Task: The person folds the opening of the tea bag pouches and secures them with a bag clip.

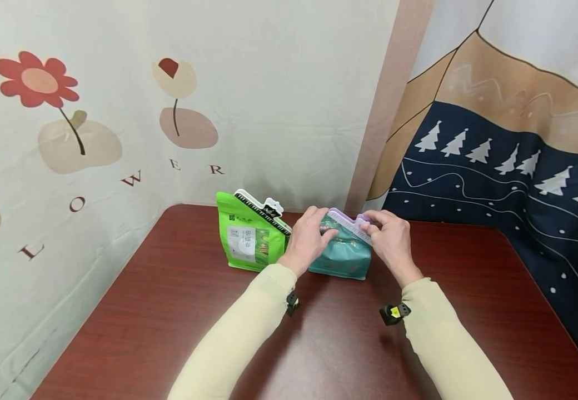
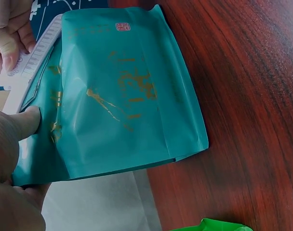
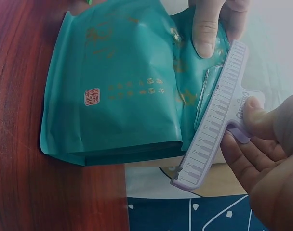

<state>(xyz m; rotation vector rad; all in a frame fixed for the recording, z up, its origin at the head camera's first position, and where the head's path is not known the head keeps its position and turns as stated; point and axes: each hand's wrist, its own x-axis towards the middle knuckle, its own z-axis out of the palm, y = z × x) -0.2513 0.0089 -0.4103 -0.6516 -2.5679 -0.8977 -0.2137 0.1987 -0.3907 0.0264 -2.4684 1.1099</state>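
Note:
A teal pouch bag point(image 1: 344, 256) with gold print stands on the table. My left hand point(image 1: 305, 240) pinches its top edge at the left, thumb point(image 2: 28, 121) on the near face. A long lilac bag clip point(image 1: 350, 224) with piano-key markings lies slantwise along the bag's top. My right hand point(image 1: 391, 240) pinches the clip's handle, with the thumb point(image 3: 258, 118) on one side and fingers on the other. In the right wrist view the clip point(image 3: 215, 118) lies at the top edge, one end sticking out past the bag's side.
Left of the teal bag stands a green pouch bag point(image 1: 244, 233) with a white-and-black clip point(image 1: 264, 211) slanting across its top. The dark red wooden table point(image 1: 169, 322) reaches back to a printed curtain point(image 1: 289, 111).

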